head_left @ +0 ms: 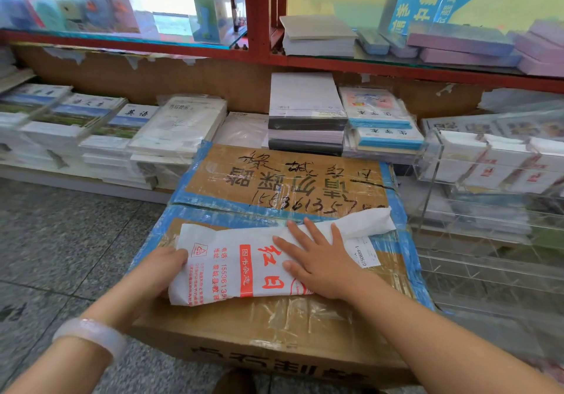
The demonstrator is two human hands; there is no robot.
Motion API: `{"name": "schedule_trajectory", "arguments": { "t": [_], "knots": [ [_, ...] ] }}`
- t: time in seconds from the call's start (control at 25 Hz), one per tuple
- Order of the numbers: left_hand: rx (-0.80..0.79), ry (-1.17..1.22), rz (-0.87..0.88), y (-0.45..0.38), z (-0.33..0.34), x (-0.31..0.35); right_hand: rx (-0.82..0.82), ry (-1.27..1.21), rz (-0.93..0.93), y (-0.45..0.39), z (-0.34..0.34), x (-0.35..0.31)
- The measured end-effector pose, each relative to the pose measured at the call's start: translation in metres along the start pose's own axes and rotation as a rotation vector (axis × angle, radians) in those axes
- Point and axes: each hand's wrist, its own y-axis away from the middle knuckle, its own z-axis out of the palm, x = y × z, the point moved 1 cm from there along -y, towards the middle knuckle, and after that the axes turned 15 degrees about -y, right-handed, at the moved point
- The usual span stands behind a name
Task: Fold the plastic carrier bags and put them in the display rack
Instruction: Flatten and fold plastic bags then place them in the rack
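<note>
Lying flat on the taped cardboard box [274, 317], the crinkly white carrier bag [244, 265] runs long-axis left-right, its twisted end rising right past my flat, open right hand [317, 259]. Left hand [158, 271] pinches its left edge. Clear acrylic rack [488, 198] sits right; book stacks [171, 131] beyond.

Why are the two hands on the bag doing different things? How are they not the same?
The left hand curls its fingers round the end of the bag and grips it; the right hand lies flat with straight fingers, pressing down. The left hand is at the bag's edge; the right hand is more in the middle. The left wrist wears a pale bangle; the right wrist is bare. Both touch the same bag on the box.
</note>
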Motion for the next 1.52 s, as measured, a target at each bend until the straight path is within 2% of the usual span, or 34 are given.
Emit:
{"name": "schedule_trajectory", "arguments": {
  "t": [0.16, 0.24, 0.36, 0.44, 0.52, 0.56, 0.64, 0.72, 0.8, 0.92, 1.12, 1.28, 1.36, 1.4, 1.48, 1.52],
  "knots": [
    [-0.167, 0.188, -0.006, -0.005, -0.009, -0.015, 0.007, 0.029, -0.018, -0.001, 0.006, 0.004],
    [-0.145, 0.124, 0.042, -0.003, -0.011, -0.023, 0.002, 0.031, -0.023, -0.002, 0.008, 0.006],
    [0.111, -0.12, 0.133, 0.001, -0.01, -0.028, -0.011, 0.029, -0.024, -0.002, 0.009, 0.008],
    [0.428, -0.441, 0.212, 0.003, -0.011, -0.027, -0.019, 0.037, -0.024, -0.002, 0.009, 0.008],
    [0.718, -0.57, 0.436, 0.008, 0.001, -0.018, -0.023, 0.036, -0.021, -0.002, 0.008, 0.007],
    [0.751, -0.581, 0.618, 0.013, 0.013, -0.009, -0.023, 0.033, -0.018, -0.002, 0.008, 0.006],
    [0.69, -0.713, 0.908, 0.015, 0.05, 0.009, -0.024, 0.041, -0.01, -0.002, 0.008, 0.006],
    [0.538, -0.824, 0.936, 0.003, 0.075, 0.014, -0.015, 0.052, -0.003, -0.001, 0.008, 0.005],
    [0.39, -0.867, 0.756, -0.011, 0.08, 0.006, 0.002, 0.059, -0.015, 0.001, 0.008, 0.006],
    [0.391, -0.925, 0.599, -0.02, 0.078, -0.013, 0.006, 0.075, -0.005, 0.01, 0.007, 0.016],
    [0.369, -0.887, 0.304, -0.01, 0.062, -0.026, 0.133, 0.127, 0.278, 0.033, -0.013, 0.071],
    [0.327, -0.887, 0.234, -0.001, 0.054, -0.034, 0.15, 0.078, 0.487, 0.055, -0.029, 0.094],
    [0.357, -0.924, 0.286, 0.001, 0.045, -0.034, 0.189, 0.149, 0.49, 0.06, -0.037, 0.088],
    [0.398, -0.943, 0.368, 0.003, 0.041, -0.031, 0.226, 0.195, 0.435, 0.06, -0.039, 0.078],
    [0.438, -0.965, 0.617, 0.01, 0.042, -0.025, 0.261, 0.181, 0.23, 0.059, -0.037, 0.044],
    [0.392, -0.978, 0.719, 0.013, 0.048, -0.021, 0.224, 0.132, 0.11, 0.059, -0.03, 0.022]
  ]
}}
